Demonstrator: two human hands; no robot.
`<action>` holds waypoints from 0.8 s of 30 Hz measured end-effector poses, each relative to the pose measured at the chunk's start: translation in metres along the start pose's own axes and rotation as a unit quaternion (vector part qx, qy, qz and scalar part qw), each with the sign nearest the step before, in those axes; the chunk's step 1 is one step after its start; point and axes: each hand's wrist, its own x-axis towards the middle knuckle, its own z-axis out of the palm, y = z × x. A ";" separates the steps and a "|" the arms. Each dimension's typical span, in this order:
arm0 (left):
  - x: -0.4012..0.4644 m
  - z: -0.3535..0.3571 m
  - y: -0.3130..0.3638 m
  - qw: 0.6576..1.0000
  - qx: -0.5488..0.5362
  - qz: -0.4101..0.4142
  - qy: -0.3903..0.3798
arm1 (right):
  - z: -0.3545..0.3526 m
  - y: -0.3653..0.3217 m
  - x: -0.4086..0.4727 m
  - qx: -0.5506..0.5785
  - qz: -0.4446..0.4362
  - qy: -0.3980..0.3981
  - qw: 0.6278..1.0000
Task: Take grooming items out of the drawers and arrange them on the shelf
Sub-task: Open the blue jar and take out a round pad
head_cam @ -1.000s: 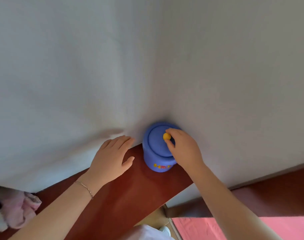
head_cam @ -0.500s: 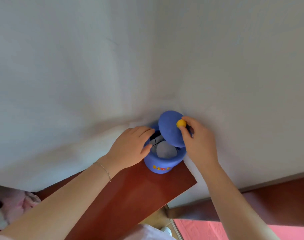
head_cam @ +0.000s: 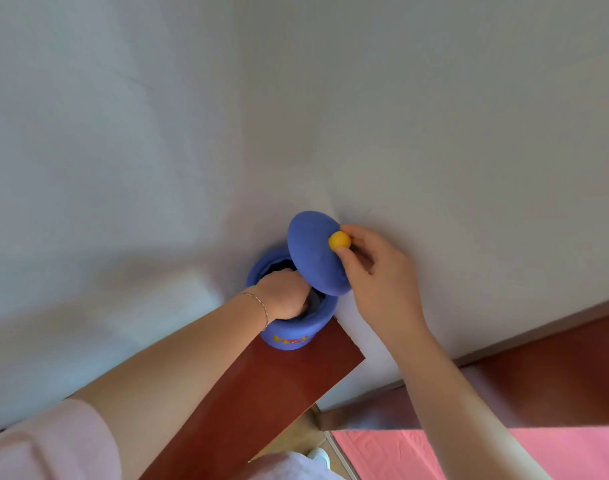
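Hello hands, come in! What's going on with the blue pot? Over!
Right hand pinches lid by yellow knob, tilted off. Left hand inside blue pot; fingers hidden.

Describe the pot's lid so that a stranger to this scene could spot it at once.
Find the red-brown shelf against the white wall; a blue pot stands at its far end. The lid is the tilted blue disc above it, lifted by its yellow knob.

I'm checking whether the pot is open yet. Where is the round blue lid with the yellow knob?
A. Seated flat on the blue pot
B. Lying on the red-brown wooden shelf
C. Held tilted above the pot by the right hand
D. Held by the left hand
C: the right hand pinches the yellow knob, holding the round blue lid tilted above the open blue pot.
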 end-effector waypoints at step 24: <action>-0.039 -0.029 -0.013 0.960 -0.167 0.039 0.220 | 0.007 -0.002 -0.003 0.011 0.003 0.002 1.000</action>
